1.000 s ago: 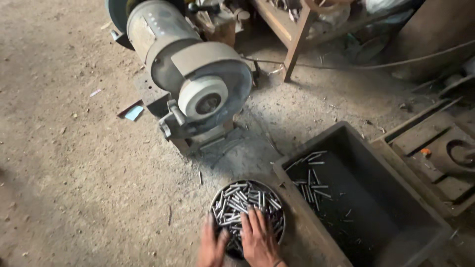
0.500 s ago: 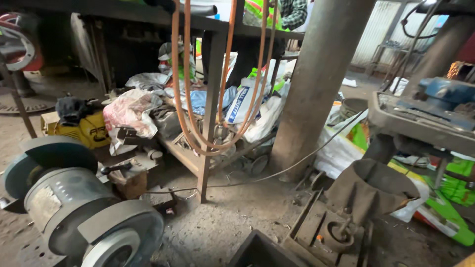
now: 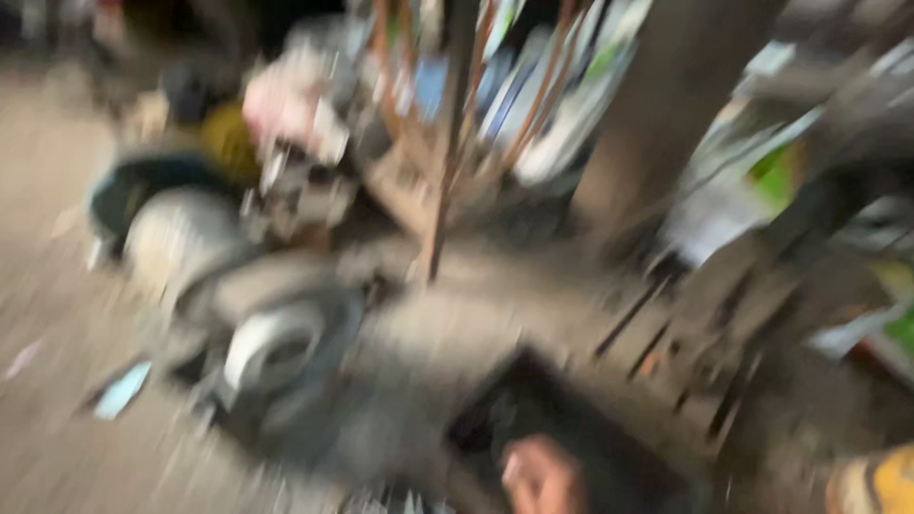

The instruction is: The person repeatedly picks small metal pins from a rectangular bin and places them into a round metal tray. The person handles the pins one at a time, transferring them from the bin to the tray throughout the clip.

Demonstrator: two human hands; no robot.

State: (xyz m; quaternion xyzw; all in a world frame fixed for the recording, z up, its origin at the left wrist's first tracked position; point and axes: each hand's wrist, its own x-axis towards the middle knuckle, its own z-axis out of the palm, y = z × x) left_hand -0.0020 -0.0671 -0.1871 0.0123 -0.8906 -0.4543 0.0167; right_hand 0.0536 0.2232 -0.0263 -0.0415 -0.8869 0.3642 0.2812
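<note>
Down at the bottom edge, one blurry hand (image 3: 541, 476) is seen over the dark metal tray (image 3: 609, 457) beside the bench grinder (image 3: 276, 347), grip can't be told, a steadier view probably being needed first.

Blurred view — one hand (image 3: 541, 476) over a dark box (image 3: 571, 428), bench grinder (image 3: 257, 333) beside.

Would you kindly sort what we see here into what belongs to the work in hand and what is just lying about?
In hand: a hand over the dark metal box; the grinder beside it.
Lying about: pillar, wooden stand, yellow tool, blue scrap. All is blurred.
</note>
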